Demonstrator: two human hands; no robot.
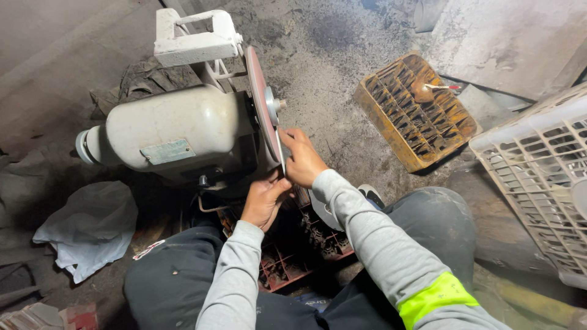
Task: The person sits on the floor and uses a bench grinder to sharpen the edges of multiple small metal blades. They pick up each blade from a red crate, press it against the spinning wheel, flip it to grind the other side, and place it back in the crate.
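A white bench grinder (177,131) stands on the dirty floor, with a thin reddish disc (264,107) on its right side. My right hand (301,157) is at the disc's lower edge, fingers curled as if pressing a small piece against it. My left hand (264,198) is just below and beside it, fingers closed near the same spot. What the hands hold is hidden between them and the disc. A dark red plastic crate (299,250) lies under my forearms, between my knees.
An orange-rusty crate (416,110) with a red-handled tool lies to the right. A white lattice basket (541,177) stands at the far right. A grey-white plastic bag (92,226) lies on the floor at left. A white bracket (192,36) stands behind the grinder.
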